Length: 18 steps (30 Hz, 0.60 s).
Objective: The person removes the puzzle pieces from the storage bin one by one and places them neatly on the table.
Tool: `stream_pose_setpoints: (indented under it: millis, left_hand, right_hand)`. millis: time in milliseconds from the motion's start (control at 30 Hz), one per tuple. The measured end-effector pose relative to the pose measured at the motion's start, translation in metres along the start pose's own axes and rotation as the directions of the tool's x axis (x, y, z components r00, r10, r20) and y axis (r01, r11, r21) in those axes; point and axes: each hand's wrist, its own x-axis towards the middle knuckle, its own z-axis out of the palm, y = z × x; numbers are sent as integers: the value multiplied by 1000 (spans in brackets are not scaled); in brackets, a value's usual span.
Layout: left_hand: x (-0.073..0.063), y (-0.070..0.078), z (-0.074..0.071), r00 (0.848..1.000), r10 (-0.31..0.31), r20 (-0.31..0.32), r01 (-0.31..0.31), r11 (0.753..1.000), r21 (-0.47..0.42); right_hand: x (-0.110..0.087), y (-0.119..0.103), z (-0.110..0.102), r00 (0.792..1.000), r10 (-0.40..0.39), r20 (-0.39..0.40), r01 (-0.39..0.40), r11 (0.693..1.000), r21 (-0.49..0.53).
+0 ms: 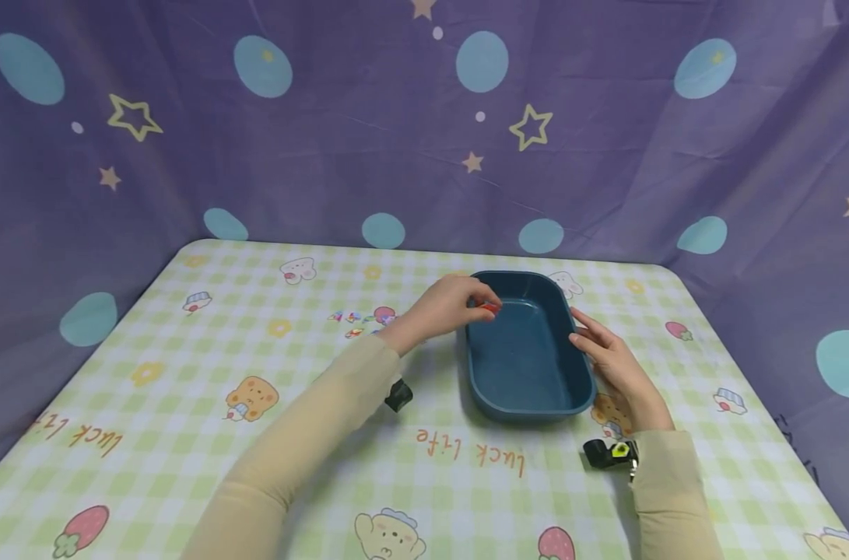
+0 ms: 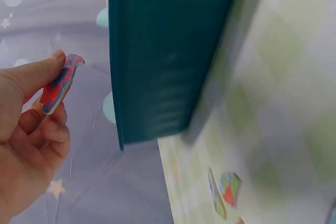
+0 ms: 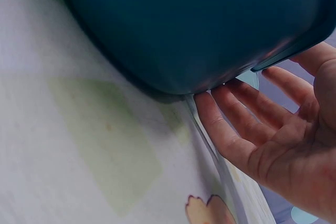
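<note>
My left hand [image 1: 452, 306] is over the left rim of a dark blue-green tub [image 1: 525, 365] that stands on the table. Between thumb and fingers it pinches a small, flat cutout piece [image 2: 60, 85], red and blue with a pale edge. The piece's printed picture does not show clearly. At the tub's other side is my right hand [image 1: 613, 362], its fairly straight fingers [image 3: 228, 124] touching the outer wall. Its thumb lies at the rim, the tip hidden behind the wall in the right wrist view.
Several small colourful pieces [image 1: 354, 317] lie on the table left of the tub, partly hidden by my left forearm. A green-and-white checked cloth [image 1: 207, 459] with cartoon prints covers the table. A purple curtain [image 1: 368, 140] hangs behind it.
</note>
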Motion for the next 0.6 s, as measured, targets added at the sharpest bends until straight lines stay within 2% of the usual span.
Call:
stream_pose_setpoints:
  millis: [100,267,600]
  left_hand:
    - [-10,-7,-3,999,-31,-28,30,998,-48]
    - [-23,-20,-7,995,-68,-71,62,995,-72]
    - [-50,-44,-16,982,-151,-112,133,979,-156]
  right_hand:
    - [-1,-1,0,1000,4,-3,-4,1000,-2]
    - [-2,-2,0,1000,8,-3,-8,1000,-6]
    - [-1,-1,1,1000,2,-8,-2,1000,-17]
